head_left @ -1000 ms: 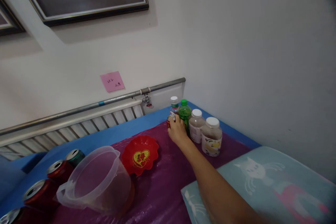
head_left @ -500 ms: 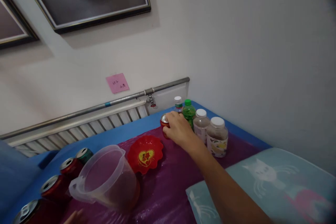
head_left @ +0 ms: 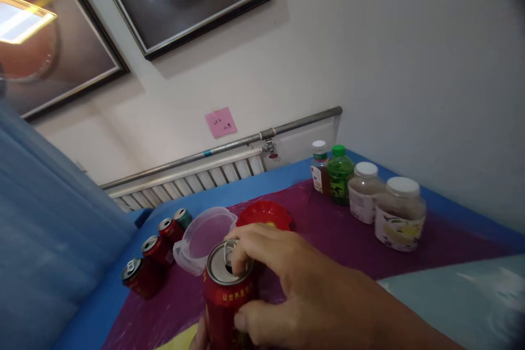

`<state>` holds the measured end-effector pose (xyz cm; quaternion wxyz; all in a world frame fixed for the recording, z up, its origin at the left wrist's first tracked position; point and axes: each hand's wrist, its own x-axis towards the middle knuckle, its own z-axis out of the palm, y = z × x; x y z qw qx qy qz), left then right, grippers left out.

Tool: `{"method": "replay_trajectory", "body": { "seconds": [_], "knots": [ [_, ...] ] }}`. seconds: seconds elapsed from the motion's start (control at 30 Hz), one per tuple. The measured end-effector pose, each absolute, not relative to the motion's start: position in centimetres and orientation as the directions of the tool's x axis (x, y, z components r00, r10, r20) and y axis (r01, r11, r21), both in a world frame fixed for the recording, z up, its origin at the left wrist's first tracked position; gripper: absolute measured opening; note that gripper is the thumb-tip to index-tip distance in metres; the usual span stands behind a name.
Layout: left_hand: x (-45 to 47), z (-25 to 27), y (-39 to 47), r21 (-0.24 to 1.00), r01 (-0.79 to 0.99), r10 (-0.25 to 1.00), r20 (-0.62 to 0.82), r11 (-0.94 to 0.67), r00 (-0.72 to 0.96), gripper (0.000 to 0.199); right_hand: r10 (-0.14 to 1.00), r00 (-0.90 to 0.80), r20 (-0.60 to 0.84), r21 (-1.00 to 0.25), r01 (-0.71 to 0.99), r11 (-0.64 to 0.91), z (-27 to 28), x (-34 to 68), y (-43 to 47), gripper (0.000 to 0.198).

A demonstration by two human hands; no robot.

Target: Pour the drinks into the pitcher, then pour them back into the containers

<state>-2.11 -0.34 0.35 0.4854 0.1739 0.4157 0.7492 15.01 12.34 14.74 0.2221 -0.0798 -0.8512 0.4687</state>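
Close in front of me is a red drink can (head_left: 223, 301) with yellow lettering and a silver top. My right hand (head_left: 303, 279) grips it, thumb against the side and curled fingers over the lid by the raised pull tab. A dark patch shows on the lid beside the fingertips, which partly cover it. Low at the can's left side, a bit of my left hand (head_left: 199, 334) rests against the can; most of that hand is out of frame. Beyond the can are a clear plastic jug (head_left: 205, 235) and a red scalloped plate (head_left: 264, 213), partly covered by my right hand.
Several cans (head_left: 155, 250) stand in a row at left. Along the right are a small white-capped bottle (head_left: 320, 169), a green bottle (head_left: 339, 178) and two white-lidded jars (head_left: 401, 219). Purple sheeting (head_left: 324, 229) covers the blue table (head_left: 205, 199). A blue curtain (head_left: 61, 229) hangs left.
My right hand has come back from beside the bottles, bringing the red can close to me. My left hand now touches the can. The view has shifted left.
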Motion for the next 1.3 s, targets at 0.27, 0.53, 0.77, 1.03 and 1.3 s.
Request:
{"method": "replay_trajectory", "body": {
  "seconds": [0.27,0.53,0.77,1.03,1.3],
  "knots": [
    [-5.7,2.0,-2.8,0.795,-0.542,0.862,-0.051,-0.271,-0.505,0.042,0.315,-0.756,0.574,-0.73,-0.298,0.615,13.1,13.1,12.3,0.052],
    [-9.5,8.4,-2.2,0.966,-0.044,0.424,0.07,-0.253,-0.903,0.066,0.418,-0.628,0.657,-0.641,-0.173,0.748,13.0,13.6,14.0,0.045],
    [-9.9,9.1,1.1,0.963,0.26,0.308,0.267,-0.062,-0.913,0.067,0.417,-0.584,0.696,-0.58,-0.115,0.806,13.2,13.7,14.1,0.042],
    [-9.4,7.3,4.4,0.672,0.71,0.343,0.629,0.212,-0.698,0.066,0.386,-0.565,0.729,-0.519,-0.088,0.85,13.1,14.1,14.5,0.041],
    [-9.0,7.3,4.7,0.561,0.775,0.418,0.654,0.292,-0.631,0.059,0.359,-0.522,0.774,-0.465,-0.083,0.881,13.3,14.1,14.9,0.039]
  ]
}}
